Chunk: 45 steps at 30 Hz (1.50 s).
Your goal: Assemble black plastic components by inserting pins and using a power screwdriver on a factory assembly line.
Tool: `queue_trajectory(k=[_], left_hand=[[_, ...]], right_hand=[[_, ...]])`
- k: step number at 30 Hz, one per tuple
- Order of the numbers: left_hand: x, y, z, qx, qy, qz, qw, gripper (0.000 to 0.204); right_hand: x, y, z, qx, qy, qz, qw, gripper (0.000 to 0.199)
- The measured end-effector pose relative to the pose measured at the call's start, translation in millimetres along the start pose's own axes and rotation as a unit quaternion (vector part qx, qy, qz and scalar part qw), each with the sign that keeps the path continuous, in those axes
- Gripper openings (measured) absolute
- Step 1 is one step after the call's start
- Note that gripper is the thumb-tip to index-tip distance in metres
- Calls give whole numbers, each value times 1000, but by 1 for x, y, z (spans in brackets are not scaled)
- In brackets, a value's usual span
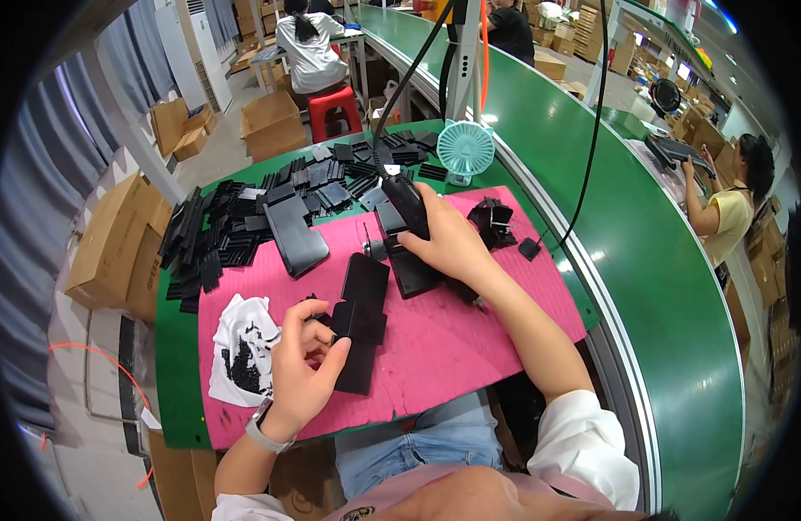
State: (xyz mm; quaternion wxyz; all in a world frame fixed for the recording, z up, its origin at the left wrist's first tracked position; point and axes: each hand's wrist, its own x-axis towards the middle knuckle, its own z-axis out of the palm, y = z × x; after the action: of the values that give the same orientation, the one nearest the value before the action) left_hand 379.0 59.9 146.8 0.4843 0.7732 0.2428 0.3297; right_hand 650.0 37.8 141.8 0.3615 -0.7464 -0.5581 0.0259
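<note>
My left hand [307, 360] pinches a long, flat black plastic part [359, 326] with stepped edges, held tilted above the pink mat. My right hand [453, 239] wraps round a black corded power tool [406, 204], which looks like an electric screwdriver; its cord runs up from the far end. Partly under this hand, another flat black part [413, 276] lies on the mat. A small metallic piece [374, 249] sits between the two parts. A larger black panel [294, 239] rests farther left.
A white cloth [231, 326] with black bits lies at the pink mat's [470, 369] left. Many black pieces [235, 230] heap behind it. A teal fan [466, 149] stands at the back, a black assembly [492, 221] to the right. A green conveyor [644, 304] runs alongside; co-workers sit beyond.
</note>
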Motion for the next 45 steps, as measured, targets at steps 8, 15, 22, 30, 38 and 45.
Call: queue_trajectory(k=[8, 15, 22, 30, 38, 45], left_hand=[[13, 26, -9, 205, 13, 128, 970, 40], [21, 45, -20, 306, -12, 236, 922, 46], [37, 38, -24, 300, 123, 370, 871, 61], [29, -14, 10, -212, 102, -7, 972, 46], [39, 11, 3, -252, 96, -17, 963, 33], [33, -4, -8, -294, 80, -51, 951, 31]], right_hand=[[-15, -21, -14, -204, 199, -127, 950, 53], [-30, -61, -29, 82, -134, -392, 906, 49], [-45, -56, -2, 190, -188, -313, 911, 49], [-55, -71, 17, 423, -60, -253, 868, 46], [-55, -46, 0, 580, -193, -19, 791, 31], [-45, -45, 1, 460, -169, -25, 871, 31]])
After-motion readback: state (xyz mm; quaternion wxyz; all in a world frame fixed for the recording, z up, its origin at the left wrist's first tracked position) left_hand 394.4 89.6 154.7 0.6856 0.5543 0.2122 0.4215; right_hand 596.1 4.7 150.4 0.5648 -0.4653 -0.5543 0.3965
